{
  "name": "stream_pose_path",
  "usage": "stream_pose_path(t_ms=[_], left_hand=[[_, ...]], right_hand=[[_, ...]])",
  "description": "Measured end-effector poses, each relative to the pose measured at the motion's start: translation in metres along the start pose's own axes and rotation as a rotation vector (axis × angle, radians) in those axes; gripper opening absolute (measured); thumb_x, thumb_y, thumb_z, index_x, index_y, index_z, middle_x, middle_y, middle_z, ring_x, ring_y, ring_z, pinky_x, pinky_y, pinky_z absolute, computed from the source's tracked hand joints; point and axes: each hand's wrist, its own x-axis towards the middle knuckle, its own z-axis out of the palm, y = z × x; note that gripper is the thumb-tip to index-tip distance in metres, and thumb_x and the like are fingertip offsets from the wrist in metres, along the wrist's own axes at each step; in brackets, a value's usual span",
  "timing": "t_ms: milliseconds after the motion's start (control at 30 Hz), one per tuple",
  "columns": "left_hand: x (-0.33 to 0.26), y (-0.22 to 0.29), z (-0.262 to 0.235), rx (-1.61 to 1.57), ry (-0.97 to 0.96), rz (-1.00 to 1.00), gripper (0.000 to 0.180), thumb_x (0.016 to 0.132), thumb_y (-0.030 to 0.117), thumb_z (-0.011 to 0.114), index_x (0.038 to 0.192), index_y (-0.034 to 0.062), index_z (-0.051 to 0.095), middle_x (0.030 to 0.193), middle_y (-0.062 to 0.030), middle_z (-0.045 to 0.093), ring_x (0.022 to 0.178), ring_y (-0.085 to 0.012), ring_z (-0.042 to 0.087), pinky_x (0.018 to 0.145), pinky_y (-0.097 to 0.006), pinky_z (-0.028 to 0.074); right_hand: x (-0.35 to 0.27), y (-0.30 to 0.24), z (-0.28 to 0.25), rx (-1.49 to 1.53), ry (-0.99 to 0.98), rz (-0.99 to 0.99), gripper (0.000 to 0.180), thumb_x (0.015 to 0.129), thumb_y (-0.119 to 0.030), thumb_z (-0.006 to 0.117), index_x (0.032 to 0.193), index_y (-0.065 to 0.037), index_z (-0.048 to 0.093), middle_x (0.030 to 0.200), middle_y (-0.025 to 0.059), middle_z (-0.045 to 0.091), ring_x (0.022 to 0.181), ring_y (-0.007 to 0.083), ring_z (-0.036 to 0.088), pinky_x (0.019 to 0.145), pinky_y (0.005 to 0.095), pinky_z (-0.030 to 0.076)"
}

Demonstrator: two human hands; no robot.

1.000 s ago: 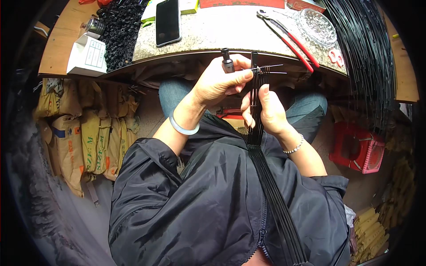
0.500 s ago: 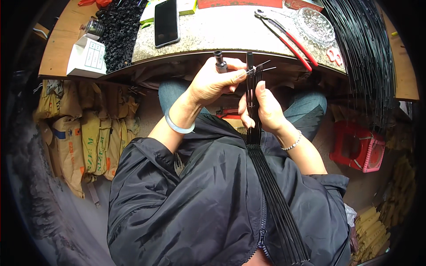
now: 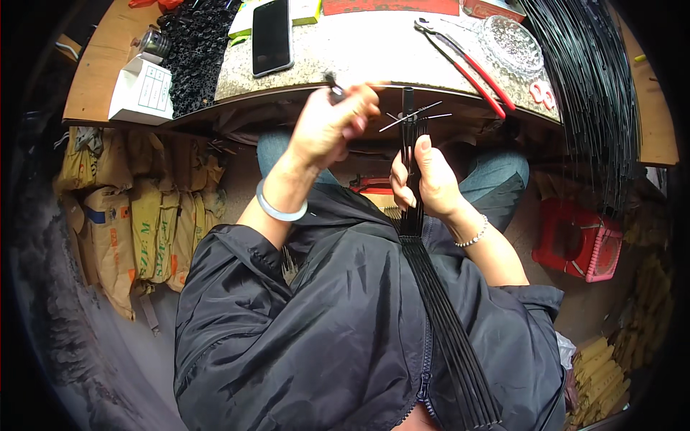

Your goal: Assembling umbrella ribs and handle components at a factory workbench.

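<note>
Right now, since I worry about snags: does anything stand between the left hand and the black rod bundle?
Thin crossing rods near the top of the black rod bundle jut toward the left hand; nothing else visible lies between.

The rod bundle [image 3: 447,323] looks smooth, dark metal; the jacket [image 3: 295,323], sheeny cloth; the dish [image 3: 512,49], glossy glass.

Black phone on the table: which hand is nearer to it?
Left. The left hand is below and to the right of the phone in the picture, not touching it; the right hand is lower and farther right.
</note>
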Motion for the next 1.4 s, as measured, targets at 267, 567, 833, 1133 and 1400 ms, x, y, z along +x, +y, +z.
stream_pose_path(t_ms=[267,567,833,1133,1400], left_hand=[[-0.021,0.016,0.013,0.143,-0.170,0.098,0.021,0.084,0.020,0.064,0.098,0.0046,0.061,0.068,0.0050,0.053,0.055,-0.0005,0.042,0.048,-0.014,0.032],[-0.011,0.005,0.006,-0.235,-0.206,0.172,0.040,0.092,0.022,0.053,0.121,-0.0022,0.040,0.084,-0.0049,0.054,0.068,-0.0090,0.053,0.059,-0.020,0.043],[0.014,0.025,0.032,-0.050,-0.107,0.216,0.032,0.096,0.027,0.042,0.115,0.0016,0.046,0.117,-0.0162,0.055,0.107,-0.0228,0.054,0.091,-0.035,0.043],[0.021,0.018,0.034,0.086,-0.164,0.072,0.040,0.094,0.029,0.047,0.117,-0.0036,0.051,0.108,-0.0140,0.058,0.098,-0.0171,0.058,0.086,-0.031,0.047],[0.017,0.014,0.031,0.099,-0.169,0.056,0.040,0.092,0.024,0.052,0.118,-0.0060,0.049,0.103,-0.0117,0.060,0.094,-0.0161,0.059,0.085,-0.027,0.047]], right_hand=[[0.000,0.000,0.003,-0.075,0.059,-0.017,0.063,0.090,-0.060,0.024,0.065,-0.005,0.044,0.044,0.0061,0.042,0.033,0.0137,0.040,0.038,0.0255,0.041],[0.000,0.000,0.001,-0.031,0.031,-0.006,0.065,0.089,-0.061,0.027,0.067,-0.004,0.048,0.047,0.0045,0.047,0.037,0.0114,0.044,0.039,0.0235,0.039],[-0.002,0.000,0.003,-0.054,0.047,-0.013,0.064,0.090,-0.060,0.026,0.068,-0.004,0.048,0.048,0.0043,0.047,0.039,0.0110,0.044,0.040,0.0230,0.039],[0.000,0.000,0.002,-0.017,0.070,0.018,0.062,0.091,-0.058,0.026,0.068,-0.005,0.048,0.047,0.0038,0.047,0.038,0.0121,0.045,0.040,0.0233,0.039],[0.000,0.001,0.001,0.022,0.068,0.019,0.061,0.092,-0.057,0.027,0.068,-0.005,0.047,0.048,0.0042,0.047,0.038,0.0127,0.046,0.040,0.0234,0.038]])
